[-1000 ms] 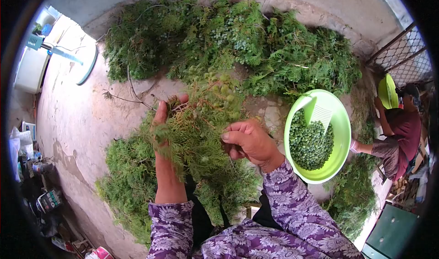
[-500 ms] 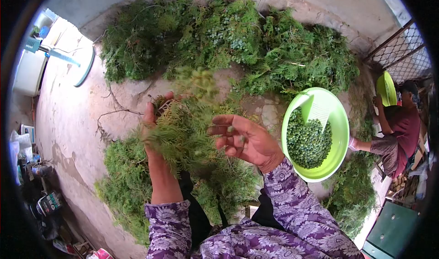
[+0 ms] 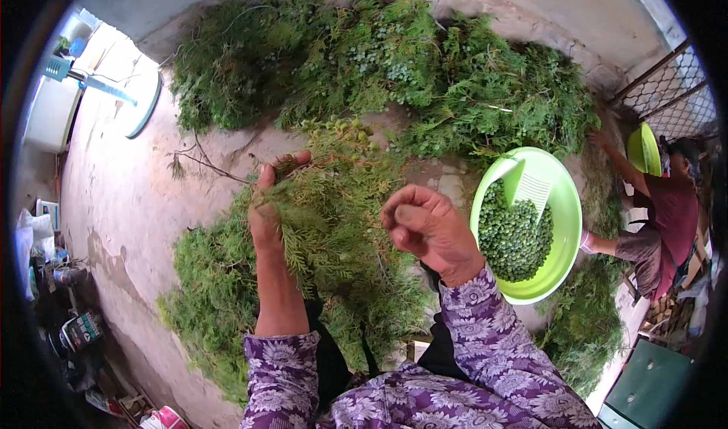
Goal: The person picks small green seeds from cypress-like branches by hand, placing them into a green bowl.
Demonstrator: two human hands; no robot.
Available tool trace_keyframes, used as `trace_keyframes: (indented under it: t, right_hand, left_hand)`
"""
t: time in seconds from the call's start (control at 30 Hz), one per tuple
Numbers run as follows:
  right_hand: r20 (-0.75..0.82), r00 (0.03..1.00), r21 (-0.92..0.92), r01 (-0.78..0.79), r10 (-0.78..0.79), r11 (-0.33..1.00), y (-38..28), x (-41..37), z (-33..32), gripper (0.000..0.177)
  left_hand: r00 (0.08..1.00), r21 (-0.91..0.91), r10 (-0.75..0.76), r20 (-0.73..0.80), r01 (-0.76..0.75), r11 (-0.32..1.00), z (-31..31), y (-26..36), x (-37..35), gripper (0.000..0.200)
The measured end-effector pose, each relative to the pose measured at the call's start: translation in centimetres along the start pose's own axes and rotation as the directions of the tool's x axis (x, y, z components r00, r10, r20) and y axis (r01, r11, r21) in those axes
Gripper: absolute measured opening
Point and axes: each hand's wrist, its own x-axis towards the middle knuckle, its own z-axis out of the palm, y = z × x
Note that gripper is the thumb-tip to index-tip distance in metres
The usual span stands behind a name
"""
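Observation:
My left hand (image 3: 267, 213) grips the stem of a leafy conifer branch (image 3: 334, 194), its flat green sprays hanging over my lap. Small green cones (image 3: 350, 135) cluster at the branch's far end. To the right of the branch and apart from it, my right hand (image 3: 436, 228) is closed, fingers curled in; whatever lies inside is hidden. Just right of that hand stands a light-green basin (image 3: 561, 258) with a ribbed panel, partly filled with loose green cones (image 3: 512, 236).
Cut branches (image 3: 364, 65) are heaped along the wall, and another pile (image 3: 205, 285) lies around my legs. At the right, a co-worker (image 3: 671, 217) sits near a second green basin (image 3: 644, 150), one arm stretched toward the heap. A fan (image 3: 114, 92) stands at the left.
My right hand has gone from loosely spread, with green bits at its fingers, to curled shut. The branch has steadied in my left hand. The co-worker's arm now reaches toward the heap.

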Motion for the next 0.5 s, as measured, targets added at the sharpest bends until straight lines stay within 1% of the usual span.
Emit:
trace_keyframes:
  t: [0.03, 0.07, 0.1, 0.13, 0.17, 0.23, 0.27, 0.3, 0.37, 0.4, 0.47, 0.5]
  right_hand:
    - [0.012, 1.000, -0.119, -0.023, 0.024, 0.993, -0.2, -0.1, 0.4, 0.013]
    - [0.013, 1.000, -0.118, -0.024, 0.026, 0.993, -0.2, -0.3, 0.8, 0.013]
    - [0.036, 0.999, -0.289, 0.016, -0.006, 0.957, -0.1, -0.4, 1.4, 0.014]
    - [0.066, 0.997, -0.450, 0.059, -0.033, 0.891, 0.1, -0.5, 1.8, 0.016]
    - [0.067, 0.997, -0.449, 0.058, -0.031, 0.892, 0.5, -0.4, 2.1, 0.016]
    - [0.137, 0.987, -0.510, 0.144, -0.086, 0.848, 1.2, -0.5, 2.5, 0.019]
    - [0.148, 0.985, -0.552, 0.155, -0.086, 0.819, 1.2, -0.5, 2.7, 0.021]
    - [0.149, 0.985, -0.552, 0.153, -0.084, 0.820, 1.2, -0.5, 2.8, 0.021]
    - [0.169, 0.974, -0.696, 0.224, -0.148, 0.682, 1.3, -0.6, 2.9, 0.025]
    - [0.169, 0.974, -0.696, 0.225, -0.148, 0.682, 1.4, -0.6, 3.0, 0.025]
    - [0.180, 0.955, -0.799, 0.281, -0.235, 0.531, 1.7, -0.6, 3.2, 0.030]
    - [0.179, 0.955, -0.799, 0.281, -0.236, 0.532, 1.9, -0.6, 3.3, 0.030]
  left_hand:
    - [0.999, -0.034, -0.039, 0.020, 0.040, 0.999, 0.1, 0.0, 0.0, 0.041]
    - [0.999, -0.034, -0.039, 0.018, 0.040, 0.999, 0.0, -0.1, 0.0, 0.041]
    - [0.999, -0.062, -0.049, 0.015, 0.050, 0.997, -0.1, -0.2, 0.1, 0.041]
    - [0.998, -0.090, -0.058, 0.012, 0.059, 0.994, -0.2, -0.3, 0.1, 0.042]
    - [0.998, -0.089, -0.058, 0.009, 0.059, 0.994, 0.0, -0.3, 0.0, 0.042]
    - [0.999, -0.089, -0.034, 0.012, 0.035, 0.995, 0.5, -0.1, -0.5, 0.043]
    - [0.999, -0.088, -0.034, 0.009, 0.034, 0.996, 0.5, -0.1, -0.4, 0.043]
    - [0.999, -0.088, -0.045, -0.001, 0.044, 0.995, 0.4, -0.1, -0.3, 0.043]
    - [0.998, -0.087, -0.056, -0.012, 0.055, 0.995, -0.1, -0.4, 0.2, 0.043]
    - [0.998, -0.098, -0.057, -0.024, 0.055, 0.994, -0.9, -0.8, 0.7, 0.043]
    - [0.998, -0.106, -0.060, -0.036, 0.055, 0.993, -1.2, -0.9, 0.8, 0.043]
    - [0.998, -0.119, -0.063, -0.031, 0.059, 0.991, -0.7, -0.7, 0.5, 0.044]
